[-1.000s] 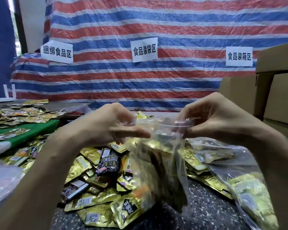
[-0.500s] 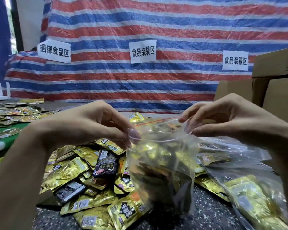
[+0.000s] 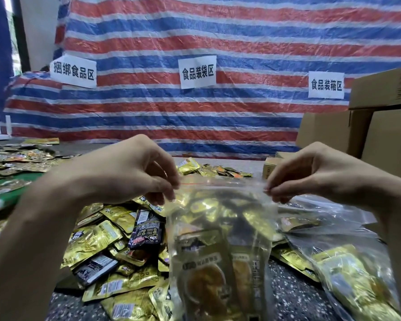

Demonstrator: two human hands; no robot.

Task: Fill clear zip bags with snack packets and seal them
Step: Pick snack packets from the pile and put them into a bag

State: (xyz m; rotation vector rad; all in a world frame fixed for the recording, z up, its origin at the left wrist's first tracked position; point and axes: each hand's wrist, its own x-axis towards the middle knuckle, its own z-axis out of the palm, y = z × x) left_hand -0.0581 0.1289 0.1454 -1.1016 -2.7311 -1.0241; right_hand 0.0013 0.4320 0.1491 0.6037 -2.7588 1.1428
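Hazard at the grip: if either pinch slips, the loaded zip bag drops onto the pile below it. It may then spill, because I cannot tell whether the zip strip is pressed closed along its full length. A packet corner caught in the strip would also block the seal. My left hand pinches the bag's left top corner between thumb and curled fingers; my right hand pinches the right top corner likewise. Both hands are clamped on the plastic and hold nothing else. The bag hangs between them, strip pulled taut, filled with gold snack packets. Loose packets lie left of and below the bag on the speckled table. Another filled bag lies to its right, with cardboard boxes beyond.
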